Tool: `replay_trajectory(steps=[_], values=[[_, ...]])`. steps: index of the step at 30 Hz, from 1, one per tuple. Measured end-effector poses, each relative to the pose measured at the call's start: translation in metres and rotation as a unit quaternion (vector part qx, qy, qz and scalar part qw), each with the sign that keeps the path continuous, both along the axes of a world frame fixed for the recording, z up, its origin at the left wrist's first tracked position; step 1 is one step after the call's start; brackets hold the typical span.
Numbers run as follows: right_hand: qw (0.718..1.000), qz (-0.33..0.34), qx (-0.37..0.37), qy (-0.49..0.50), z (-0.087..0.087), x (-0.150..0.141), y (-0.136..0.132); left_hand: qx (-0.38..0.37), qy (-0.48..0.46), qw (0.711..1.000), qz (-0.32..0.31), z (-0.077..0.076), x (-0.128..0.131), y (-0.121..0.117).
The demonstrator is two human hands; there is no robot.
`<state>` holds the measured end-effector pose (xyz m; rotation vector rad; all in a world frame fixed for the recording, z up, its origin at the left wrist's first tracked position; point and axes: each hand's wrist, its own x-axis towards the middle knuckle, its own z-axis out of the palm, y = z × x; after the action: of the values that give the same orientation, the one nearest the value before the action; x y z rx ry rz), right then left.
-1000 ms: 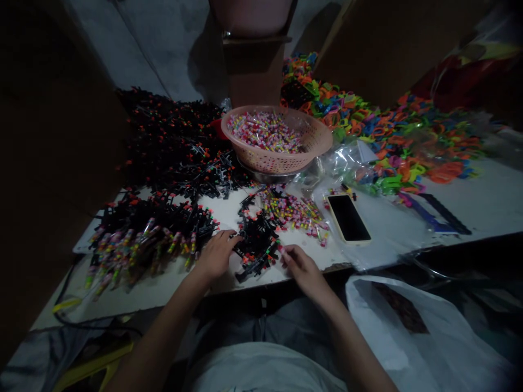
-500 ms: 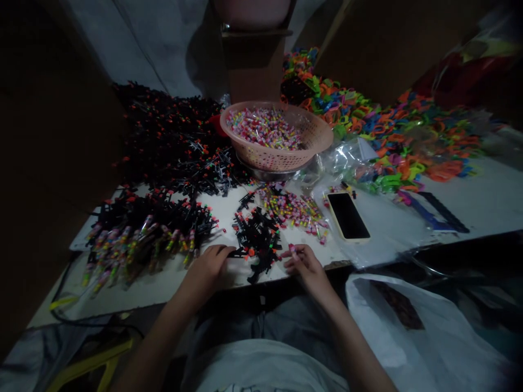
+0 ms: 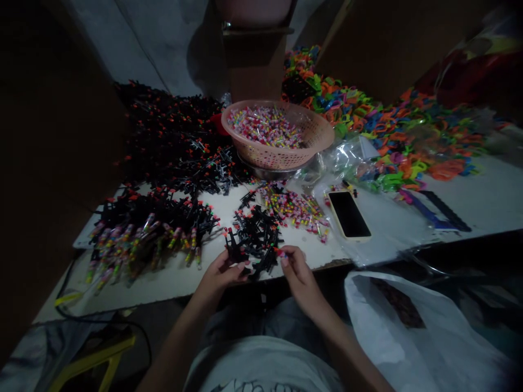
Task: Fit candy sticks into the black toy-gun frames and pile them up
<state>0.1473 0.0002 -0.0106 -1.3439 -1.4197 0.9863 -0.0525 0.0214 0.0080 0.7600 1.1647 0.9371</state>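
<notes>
My left hand point(image 3: 218, 275) is at the table's front edge, its fingers closed around a black plastic toy gun point(image 3: 233, 246) with an orange-red tip. My right hand point(image 3: 300, 272) pinches a small tube with a red end point(image 3: 281, 253), apparently like the candy-filled tubes nearby; its far part is hard to make out. Between and beyond both hands lies a small heap of black toy guns point(image 3: 257, 231). Behind that heap, to the right, small colourful tubes point(image 3: 292, 207) are scattered. On the left, toy guns with tubes attached point(image 3: 122, 245) lie in a pile.
A pink perforated basket point(image 3: 273, 158) full of tubes stands at the back. Large piles of black toy guns point(image 3: 171, 141) and bright plastic pieces point(image 3: 376, 130) flank it. A phone point(image 3: 350, 214) lies on the right, and a white plastic bag point(image 3: 379, 321) hangs below the edge.
My left hand has lifted a toy gun from the heap's left side and turned it more upright. My right hand has moved slightly left, towards it, with the tube.
</notes>
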Motion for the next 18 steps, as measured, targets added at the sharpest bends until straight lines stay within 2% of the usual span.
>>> replay_trajectory(steps=[2, 4, 8, 13, 18], values=[[0.999, 0.035, -0.003, 0.008, 0.007, -0.012, -0.006, -0.008, -0.045, 0.999, 0.018, 0.004, 0.009, -0.005], [0.998, 0.057, 0.002, 0.012, 0.010, -0.021, -0.011, 0.015, -0.072, 0.996, 0.042, 0.008, 0.017, -0.009], [0.999, 0.037, 0.030, 0.019, 0.010, -0.028, -0.014, 0.063, -0.071, 0.993, 0.077, 0.013, 0.025, -0.014], [0.997, 0.046, 0.058, 0.027, 0.013, -0.029, -0.015, 0.075, -0.059, 0.992, 0.079, 0.011, 0.027, -0.018], [0.996, 0.072, 0.050, 0.003, 0.017, -0.028, -0.017, 0.075, -0.063, 0.991, 0.090, 0.007, 0.027, -0.022]])
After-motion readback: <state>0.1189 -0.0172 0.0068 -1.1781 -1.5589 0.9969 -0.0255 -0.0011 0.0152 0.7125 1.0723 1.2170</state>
